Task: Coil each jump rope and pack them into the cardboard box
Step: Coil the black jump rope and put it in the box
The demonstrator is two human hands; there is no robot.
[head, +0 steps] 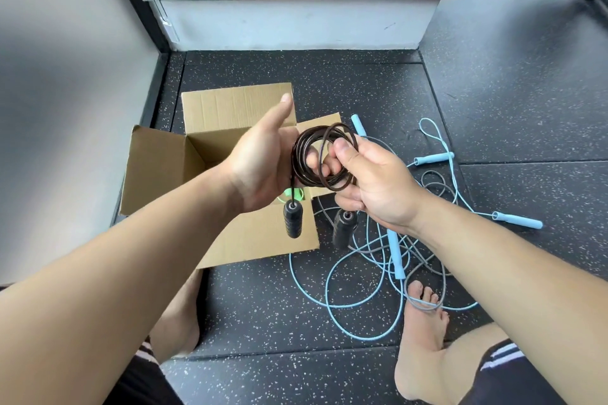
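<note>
Gym corner, speckled rubber floor tiles [329, 82], loose jump ropes [362, 273]

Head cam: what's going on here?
A person is holding a brown jump rope, wound into a coil, above the open cardboard box. The left hand has fingers through the coil; the right hand pinches its other side. Its two black handles dangle below. Something green lies in the box. Blue ropes and a grey rope lie tangled, uncoiled, on the floor right of the box.
</note>
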